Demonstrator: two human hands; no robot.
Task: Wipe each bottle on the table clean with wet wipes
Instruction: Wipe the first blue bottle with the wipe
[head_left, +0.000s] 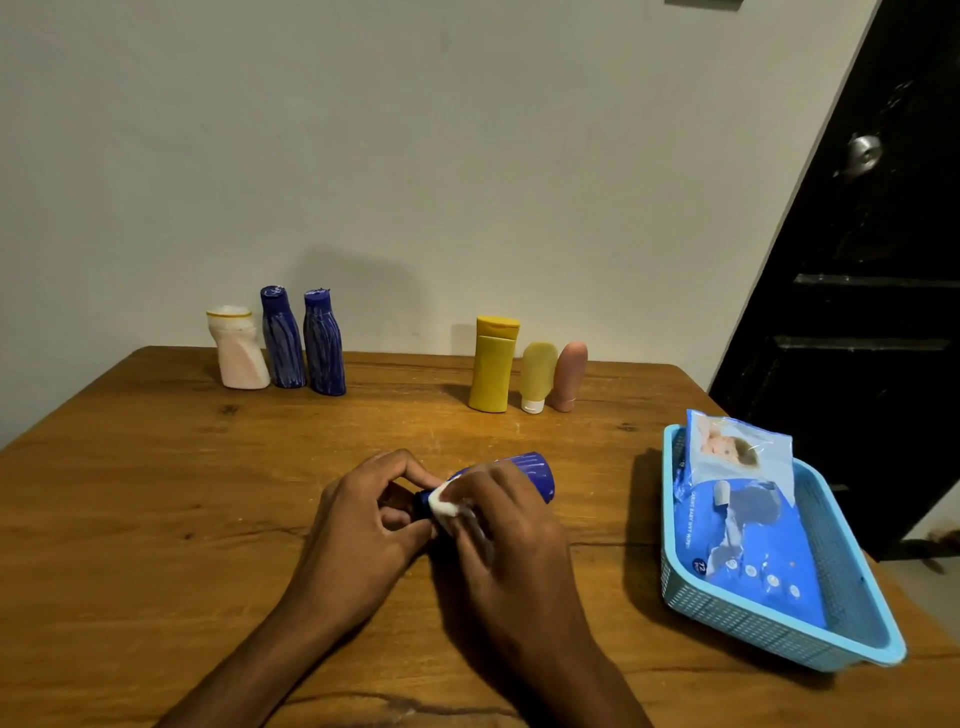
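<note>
Now wiping ribbed dark-blue plastic bottle (524, 470), both hands.
Held tilted over wooden desk (156, 493) near front edge: left hand (363, 525) gripping cap end, right hand (511, 525) pressing white wet wipe (444, 504) on neck.

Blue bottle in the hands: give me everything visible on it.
The blue bottle looks like dark blue plastic with ribbed sides. It lies roughly on its side above the wooden table, its base pointing up and right, its cap end toward the left hand. The left hand grips the cap end; the right hand covers the middle and presses a folded white wipe against the neck. Most of the body is hidden by the hands. Whether it touches the table cannot be told.
</note>
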